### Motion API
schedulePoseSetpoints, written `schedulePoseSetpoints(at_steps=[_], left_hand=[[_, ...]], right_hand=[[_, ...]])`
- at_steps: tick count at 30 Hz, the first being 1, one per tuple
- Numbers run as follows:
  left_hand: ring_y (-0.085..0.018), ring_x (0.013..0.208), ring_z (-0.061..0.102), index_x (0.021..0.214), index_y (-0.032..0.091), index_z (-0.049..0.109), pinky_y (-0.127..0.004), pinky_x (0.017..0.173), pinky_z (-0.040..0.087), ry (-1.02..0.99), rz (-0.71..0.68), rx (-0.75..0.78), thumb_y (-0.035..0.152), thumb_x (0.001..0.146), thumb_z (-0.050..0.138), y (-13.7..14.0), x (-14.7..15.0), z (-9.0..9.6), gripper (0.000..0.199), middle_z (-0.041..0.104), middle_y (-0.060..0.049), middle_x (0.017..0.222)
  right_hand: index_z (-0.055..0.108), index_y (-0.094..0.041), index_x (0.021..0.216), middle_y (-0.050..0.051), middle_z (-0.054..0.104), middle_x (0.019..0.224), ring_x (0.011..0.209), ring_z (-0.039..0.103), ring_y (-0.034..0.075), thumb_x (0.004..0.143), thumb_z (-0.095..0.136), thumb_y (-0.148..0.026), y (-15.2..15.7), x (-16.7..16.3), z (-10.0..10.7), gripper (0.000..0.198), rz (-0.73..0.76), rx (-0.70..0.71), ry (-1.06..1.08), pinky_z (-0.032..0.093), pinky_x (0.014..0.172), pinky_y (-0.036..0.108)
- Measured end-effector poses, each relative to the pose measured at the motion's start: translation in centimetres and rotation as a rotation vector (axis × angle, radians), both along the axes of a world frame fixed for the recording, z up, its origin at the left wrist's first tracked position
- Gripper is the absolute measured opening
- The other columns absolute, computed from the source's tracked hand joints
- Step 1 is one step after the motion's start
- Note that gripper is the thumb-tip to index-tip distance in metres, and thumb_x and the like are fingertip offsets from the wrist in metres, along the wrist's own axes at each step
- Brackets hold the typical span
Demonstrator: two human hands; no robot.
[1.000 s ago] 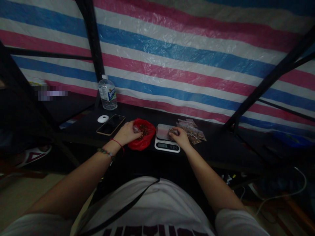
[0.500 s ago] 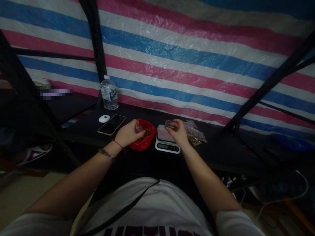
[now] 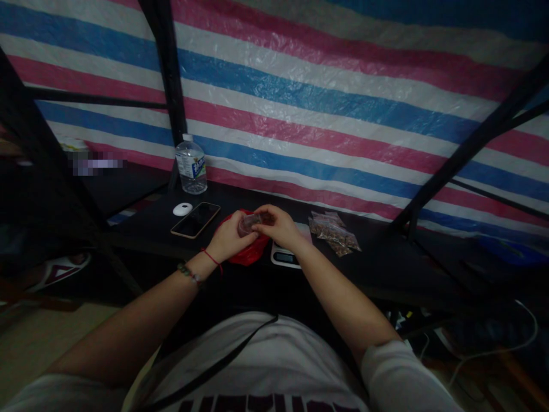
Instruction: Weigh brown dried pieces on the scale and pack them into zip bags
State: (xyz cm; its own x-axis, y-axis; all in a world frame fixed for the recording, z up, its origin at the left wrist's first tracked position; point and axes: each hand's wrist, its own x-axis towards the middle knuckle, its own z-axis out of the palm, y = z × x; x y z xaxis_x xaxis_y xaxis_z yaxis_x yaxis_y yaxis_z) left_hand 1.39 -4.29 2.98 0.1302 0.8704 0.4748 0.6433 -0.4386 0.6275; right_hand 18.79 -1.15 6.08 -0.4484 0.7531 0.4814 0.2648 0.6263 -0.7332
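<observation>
My left hand [image 3: 227, 236] is closed round a small clear plastic cup [image 3: 247, 225], held on its side above the red plastic bag [image 3: 247, 253]. Its mouth points toward my right hand [image 3: 281, 229]. The fingers of my right hand are curled round another small cup [image 3: 267, 218], mostly hidden, with brownish bits showing at it. Both cups nearly meet over the bag, whose contents are covered by my hands. A white digital scale [image 3: 285, 258] sits just right of the bag, partly under my right wrist.
Several clear zip bags of brown bits [image 3: 337, 233] lie right of the scale. On the left are a phone [image 3: 196, 220], a white round case [image 3: 182, 209] and a clear plastic bottle [image 3: 191, 166]. Black metal posts [image 3: 171, 86] frame the black table; a striped plastic sheet [image 3: 300, 120] hangs behind.
My right hand has moved left from above the scale to my left hand, carrying its small cup. The left hand stays over the red bag, its cup now turned toward the right hand.
</observation>
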Motion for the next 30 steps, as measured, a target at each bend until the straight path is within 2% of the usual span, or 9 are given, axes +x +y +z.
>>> schedulePoseSetpoints(at_steps=[3, 7, 13, 17, 22, 27, 30], left_hand=[[-0.019, 0.081, 0.062, 0.102, 0.019, 0.051, -0.030, 0.071, 0.048, -0.128, -0.054, -0.013, 0.050, 0.074, 0.059, 0.2, 0.2, -0.1, 0.042, 0.064, -0.004, 0.092], [-0.018, 0.074, 0.060, 0.099, 0.017, 0.051, -0.029, 0.067, 0.047, -0.245, -0.034, -0.035, 0.051, 0.072, 0.061, 0.5, 0.2, -0.3, 0.045, 0.063, -0.003, 0.086], [-0.019, 0.080, 0.062, 0.092, 0.017, 0.056, -0.029, 0.073, 0.049, -0.318, 0.026, 0.019, 0.049, 0.073, 0.062, 1.4, -1.2, 0.1, 0.038, 0.066, -0.004, 0.087], [-0.019, 0.076, 0.063, 0.090, 0.019, 0.062, -0.028, 0.071, 0.049, -0.117, 0.110, -0.092, 0.048, 0.073, 0.061, 2.3, -2.9, 0.2, 0.035, 0.069, -0.004, 0.086], [-0.021, 0.073, 0.065, 0.088, 0.021, 0.066, -0.028, 0.063, 0.046, 0.244, 0.016, -0.211, 0.042, 0.072, 0.059, 3.0, -3.6, -0.9, 0.027, 0.070, -0.005, 0.080], [-0.021, 0.069, 0.063, 0.079, 0.023, 0.064, -0.027, 0.058, 0.043, 0.373, -0.114, -0.260, 0.044, 0.068, 0.062, 3.0, -3.4, -1.1, 0.024, 0.069, -0.004, 0.078], [-0.021, 0.069, 0.063, 0.078, 0.023, 0.063, -0.028, 0.059, 0.043, 0.426, -0.131, -0.271, 0.041, 0.064, 0.064, 3.2, -3.5, -1.2, 0.022, 0.069, -0.004, 0.079]], right_hand=[[0.066, -0.023, 0.108, 0.004, 0.065, 0.111, 0.104, 0.059, 0.019, 0.076, 0.068, -0.023, -0.1, -0.4, 1.2, 0.032, 0.052, 0.085, -0.036, 0.045, 0.094, 0.033], [0.066, -0.025, 0.112, 0.003, 0.063, 0.115, 0.111, 0.056, 0.019, 0.079, 0.064, -0.019, -0.5, -0.8, 2.4, 0.033, 0.067, 0.145, -0.079, 0.042, 0.099, 0.035], [0.061, -0.020, 0.118, 0.007, 0.059, 0.115, 0.102, 0.059, 0.019, 0.072, 0.066, -0.018, 0.8, -0.2, 1.4, 0.046, -0.013, 0.127, 0.008, 0.049, 0.088, 0.032], [0.067, -0.017, 0.104, 0.005, 0.063, 0.102, 0.088, 0.060, 0.017, 0.067, 0.065, -0.012, 2.1, 0.6, -0.1, 0.038, -0.073, 0.064, -0.234, 0.050, 0.079, 0.030], [0.067, -0.015, 0.102, 0.007, 0.068, 0.098, 0.082, 0.062, 0.018, 0.067, 0.062, -0.008, 2.8, 0.4, -2.2, 0.035, -0.029, 0.016, -0.548, 0.048, 0.074, 0.027], [0.072, -0.020, 0.083, 0.004, 0.071, 0.084, 0.080, 0.063, 0.018, 0.070, 0.058, -0.004, 3.2, -0.2, -3.0, 0.024, 0.053, 0.054, -0.651, 0.045, 0.073, 0.024], [0.073, -0.020, 0.085, 0.003, 0.072, 0.084, 0.077, 0.063, 0.017, 0.070, 0.057, -0.003, 3.4, -0.4, -2.9, 0.027, 0.088, 0.013, -0.665, 0.045, 0.071, 0.023]])
